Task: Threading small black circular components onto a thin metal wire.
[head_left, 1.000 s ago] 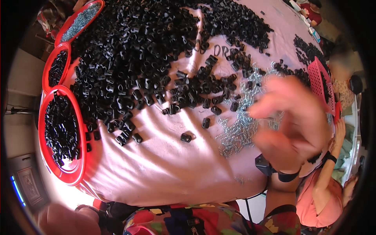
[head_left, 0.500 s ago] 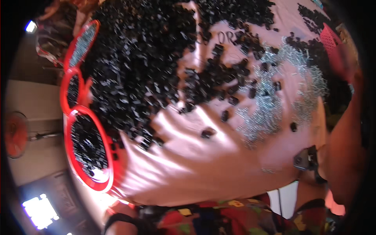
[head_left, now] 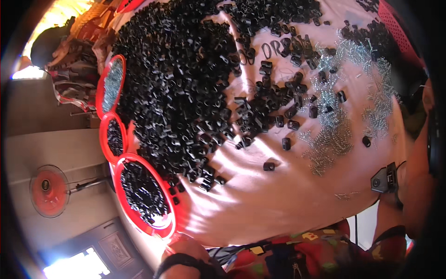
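A large heap of small black plastic pieces [head_left: 172,83], many of them short and hollow, covers the far left of a pale pinkish sheet. To its right lie thin silvery pieces like tiny coil springs [head_left: 332,118], with stray black pieces among them. At the lower left, my left hand [head_left: 188,244] seems to be beside the red tray rim, a black band behind it; its fingers are hidden. At the right, a dark boxy device [head_left: 383,180] is strapped by what looks like my right hand [head_left: 411,186], dim and cut by the rim, fingers not discernible.
Three joined red oval trays [head_left: 171,228] edge the heap on the left, holding black pieces and silvery ones. A pink perforated basket [head_left: 395,28] is at the far right. Another person [head_left: 76,69] sits at the upper left. A red fan [head_left: 49,190] stands beyond the trays.
My view has swung, so the trays, heap and strapped device appear farther right and mostly lower in the picture. The heap and silvery pieces look unchanged. No grasp or release is visible.
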`<act>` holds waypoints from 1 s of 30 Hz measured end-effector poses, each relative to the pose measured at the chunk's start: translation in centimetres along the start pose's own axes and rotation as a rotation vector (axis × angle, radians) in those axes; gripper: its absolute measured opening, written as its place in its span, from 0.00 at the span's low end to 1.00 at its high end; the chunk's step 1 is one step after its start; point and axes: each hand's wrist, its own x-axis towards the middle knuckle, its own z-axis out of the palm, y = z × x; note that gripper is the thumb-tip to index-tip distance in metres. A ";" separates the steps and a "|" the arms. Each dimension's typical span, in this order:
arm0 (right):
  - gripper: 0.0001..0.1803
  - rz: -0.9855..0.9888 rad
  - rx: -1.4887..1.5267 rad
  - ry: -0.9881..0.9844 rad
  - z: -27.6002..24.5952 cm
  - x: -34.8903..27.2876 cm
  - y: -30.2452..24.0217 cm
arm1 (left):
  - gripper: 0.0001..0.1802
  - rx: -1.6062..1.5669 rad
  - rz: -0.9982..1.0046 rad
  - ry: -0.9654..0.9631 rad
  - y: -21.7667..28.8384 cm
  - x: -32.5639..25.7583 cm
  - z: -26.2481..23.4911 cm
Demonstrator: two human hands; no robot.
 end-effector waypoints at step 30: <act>0.11 0.425 -0.095 -0.101 -3.5 -1.4 -5.9 | 0.24 -0.056 -0.141 0.003 -4.4 -2.8 5.8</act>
